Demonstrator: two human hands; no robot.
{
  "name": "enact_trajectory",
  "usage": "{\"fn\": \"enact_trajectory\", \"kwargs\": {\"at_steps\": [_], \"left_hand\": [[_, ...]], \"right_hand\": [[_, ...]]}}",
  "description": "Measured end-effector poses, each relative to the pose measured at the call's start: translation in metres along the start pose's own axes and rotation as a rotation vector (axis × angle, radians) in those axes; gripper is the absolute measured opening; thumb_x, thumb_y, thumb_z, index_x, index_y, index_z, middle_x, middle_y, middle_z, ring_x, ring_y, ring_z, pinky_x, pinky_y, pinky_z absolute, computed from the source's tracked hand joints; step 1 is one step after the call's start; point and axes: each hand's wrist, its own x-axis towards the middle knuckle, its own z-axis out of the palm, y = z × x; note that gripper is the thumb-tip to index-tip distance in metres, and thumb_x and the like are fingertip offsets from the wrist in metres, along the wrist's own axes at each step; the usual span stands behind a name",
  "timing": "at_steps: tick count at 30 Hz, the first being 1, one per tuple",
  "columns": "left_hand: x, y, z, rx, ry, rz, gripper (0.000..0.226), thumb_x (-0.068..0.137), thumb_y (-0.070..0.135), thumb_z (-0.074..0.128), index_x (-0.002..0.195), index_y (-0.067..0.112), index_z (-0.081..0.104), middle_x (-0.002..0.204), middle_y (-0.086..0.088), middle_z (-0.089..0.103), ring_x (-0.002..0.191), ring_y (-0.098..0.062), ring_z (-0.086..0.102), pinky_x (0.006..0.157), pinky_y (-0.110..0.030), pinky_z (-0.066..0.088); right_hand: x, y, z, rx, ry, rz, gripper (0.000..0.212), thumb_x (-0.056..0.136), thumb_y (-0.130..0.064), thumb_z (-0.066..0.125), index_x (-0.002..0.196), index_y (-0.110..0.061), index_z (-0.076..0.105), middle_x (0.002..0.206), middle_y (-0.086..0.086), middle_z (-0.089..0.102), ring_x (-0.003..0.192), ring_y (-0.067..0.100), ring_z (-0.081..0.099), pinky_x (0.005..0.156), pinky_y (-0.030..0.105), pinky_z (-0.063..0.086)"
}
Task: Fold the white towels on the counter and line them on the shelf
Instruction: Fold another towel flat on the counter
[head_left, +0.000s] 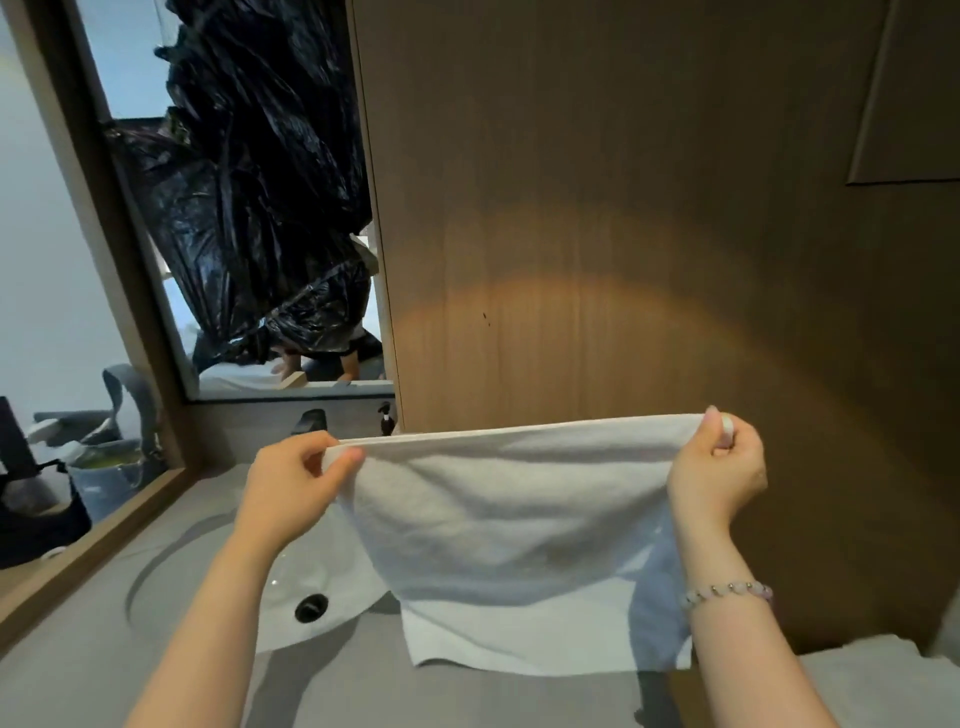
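A white towel (514, 525) hangs doubled over in the air above the grey counter (363, 691), its top edge stretched level. My left hand (296, 478) pinches the towel's upper left corner. My right hand (719, 467), with a bead bracelet on its wrist, pinches the upper right corner. The towel's lower edge hangs just above the counter. More white towel fabric (883, 680) lies on the counter at the lower right, partly cut off by the frame's edge. No shelf is in view.
A white sink basin (317, 582) with a dark drain sits under my left arm. A dark tap (310, 421) stands behind it, below a mirror (249, 208) reflecting a black plastic bag. A wooden panel (623, 234) rises behind the towel. A grey bag (111, 462) sits at left.
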Motion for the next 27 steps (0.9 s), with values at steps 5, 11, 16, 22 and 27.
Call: {"fn": "enact_trajectory", "kwargs": {"at_steps": [5, 11, 16, 22, 27], "left_hand": [[-0.053, 0.014, -0.039, -0.054, 0.023, 0.000, 0.027, 0.086, 0.024, 0.065, 0.061, 0.022, 0.057, 0.057, 0.000, 0.052, 0.055, -0.015, 0.044, 0.054, -0.025, 0.033], [-0.087, 0.026, -0.063, -0.076, 0.026, 0.032, 0.020, 0.086, 0.021, 0.064, 0.066, 0.019, 0.062, 0.064, 0.000, 0.059, 0.061, -0.017, 0.050, 0.056, -0.025, 0.036], [-0.090, 0.028, -0.052, -0.091, -0.026, -0.011, 0.017, 0.086, 0.021, 0.065, 0.070, 0.015, 0.065, 0.067, -0.006, 0.061, 0.062, -0.021, 0.051, 0.057, -0.026, 0.037], [-0.077, 0.020, -0.017, -0.091, -0.082, -0.107, 0.021, 0.086, 0.024, 0.065, 0.069, 0.013, 0.064, 0.059, -0.001, 0.055, 0.056, -0.018, 0.044, 0.051, -0.024, 0.031], [-0.055, -0.005, 0.025, -0.041, -0.077, -0.165, 0.017, 0.086, 0.028, 0.066, 0.079, 0.013, 0.070, 0.070, 0.001, 0.062, 0.062, -0.013, 0.050, 0.056, -0.025, 0.038]], "right_hand": [[-0.032, -0.034, -0.049, -0.006, -0.022, 0.003, 0.029, 0.098, -0.024, 0.045, 0.113, -0.003, 0.059, 0.099, 0.000, 0.055, 0.091, 0.009, 0.050, 0.066, 0.006, 0.035], [-0.058, -0.045, -0.098, -0.017, -0.036, 0.005, 0.029, 0.098, -0.024, 0.044, 0.113, -0.003, 0.058, 0.098, 0.000, 0.055, 0.090, 0.010, 0.052, 0.063, 0.002, 0.033], [-0.056, -0.033, -0.114, -0.047, -0.060, 0.041, 0.029, 0.098, -0.027, 0.044, 0.112, -0.005, 0.058, 0.099, 0.005, 0.058, 0.091, 0.014, 0.054, 0.073, 0.022, 0.043], [-0.040, -0.004, -0.105, -0.111, -0.136, 0.087, 0.030, 0.098, -0.026, 0.045, 0.112, -0.003, 0.059, 0.101, 0.008, 0.059, 0.091, 0.017, 0.052, 0.075, 0.027, 0.041], [-0.027, 0.035, -0.083, -0.147, -0.191, 0.140, 0.031, 0.097, -0.028, 0.046, 0.111, -0.003, 0.060, 0.100, 0.011, 0.060, 0.091, 0.021, 0.055, 0.074, 0.028, 0.040]]}}
